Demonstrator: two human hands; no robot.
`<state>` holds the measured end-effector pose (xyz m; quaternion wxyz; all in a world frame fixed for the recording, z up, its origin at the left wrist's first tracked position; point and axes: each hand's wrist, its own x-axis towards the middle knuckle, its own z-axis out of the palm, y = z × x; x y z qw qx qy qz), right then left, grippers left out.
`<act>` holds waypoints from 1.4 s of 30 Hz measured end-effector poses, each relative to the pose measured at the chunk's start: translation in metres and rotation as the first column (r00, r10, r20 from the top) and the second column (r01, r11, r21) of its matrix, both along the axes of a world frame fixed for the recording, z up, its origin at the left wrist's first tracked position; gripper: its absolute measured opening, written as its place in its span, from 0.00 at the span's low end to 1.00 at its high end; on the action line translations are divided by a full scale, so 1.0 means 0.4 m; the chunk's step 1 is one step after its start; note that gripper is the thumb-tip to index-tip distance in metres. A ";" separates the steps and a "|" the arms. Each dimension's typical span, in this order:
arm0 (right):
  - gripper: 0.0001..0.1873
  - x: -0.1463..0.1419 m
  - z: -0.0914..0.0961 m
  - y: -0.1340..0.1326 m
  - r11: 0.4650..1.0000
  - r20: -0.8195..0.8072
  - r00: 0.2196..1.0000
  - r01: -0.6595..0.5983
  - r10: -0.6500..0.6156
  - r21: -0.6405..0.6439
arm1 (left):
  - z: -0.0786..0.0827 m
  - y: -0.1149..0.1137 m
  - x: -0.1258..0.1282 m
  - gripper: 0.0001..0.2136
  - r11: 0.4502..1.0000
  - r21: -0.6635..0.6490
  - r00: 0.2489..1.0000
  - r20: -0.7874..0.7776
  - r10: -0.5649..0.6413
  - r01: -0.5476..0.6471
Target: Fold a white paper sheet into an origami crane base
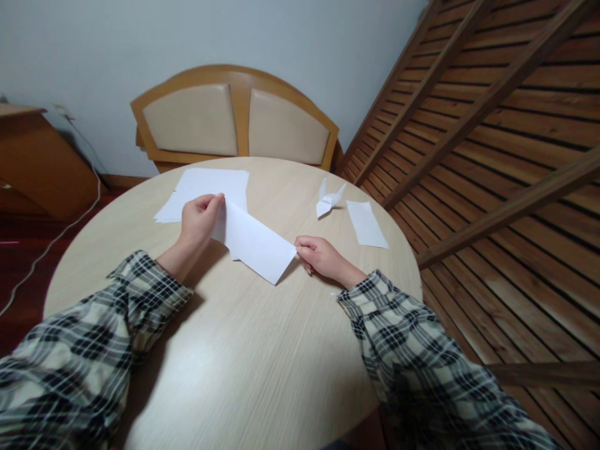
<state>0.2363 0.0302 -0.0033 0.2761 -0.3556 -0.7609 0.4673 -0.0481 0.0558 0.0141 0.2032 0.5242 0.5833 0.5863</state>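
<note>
A folded sheet of white paper (260, 244) is held up over the round table (234, 362), stretched between my two hands. My left hand (199, 219) pinches its upper left corner between thumb and fingers. At the opposite end, my right hand (323, 255) grips the right corner, with the fingers curled in. The lower edge of the sheet hangs close to the tabletop; whether it touches I cannot tell. Behind my left hand lies a stack of white paper (201, 184), partly covered by the hand and the held sheet.
A folded paper crane (328, 200) stands at the right rear of the table, beside a narrow paper strip (368, 224). Beyond the table is a headboard with cream panels (190, 122). A slatted wooden partition (492, 156) slants along the right. A wooden cabinet (42, 162) stands at left.
</note>
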 end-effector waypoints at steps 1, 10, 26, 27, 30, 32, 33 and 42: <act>0.11 0.002 0.000 0.000 1.000 0.006 1.000 0.006 -0.006 0.010 | 0.000 0.002 -0.007 0.17 0.996 0.031 0.996 0.016 0.088 -0.088; 0.12 0.009 0.000 0.013 0.955 -0.020 0.964 0.266 -0.266 0.127 | 0.002 -0.006 0.002 0.14 0.999 -0.011 0.970 0.240 -0.032 0.036; 0.12 -0.015 0.001 0.013 0.998 0.003 0.998 0.066 -0.066 0.024 | -0.019 -0.103 0.178 0.16 0.792 -0.256 0.830 0.096 -0.550 0.555; 0.13 -0.017 0.003 0.012 0.998 0.019 0.999 0.029 -0.030 0.064 | -0.022 -0.106 0.187 0.17 0.793 -0.255 0.828 0.068 -0.556 0.553; 0.14 -0.022 0.008 0.010 0.986 0.062 0.998 -0.038 0.029 0.165 | -0.033 -0.107 0.201 0.17 0.796 -0.249 0.820 -0.017 -0.573 0.551; 0.14 -0.024 0.010 0.009 0.984 0.072 0.997 -0.044 0.032 0.174 | -0.036 -0.106 0.202 0.17 0.794 -0.240 0.807 -0.067 -0.587 0.558; 0.14 -0.024 0.010 0.009 0.984 0.074 0.997 -0.039 0.027 0.173 | -0.035 -0.106 0.202 0.17 0.790 -0.238 0.799 -0.082 -0.595 0.564; 0.15 -0.027 0.010 0.006 0.981 0.096 0.994 -0.071 0.054 0.183 | -0.017 -0.110 0.193 0.11 0.745 -0.260 0.760 -0.058 -0.648 0.615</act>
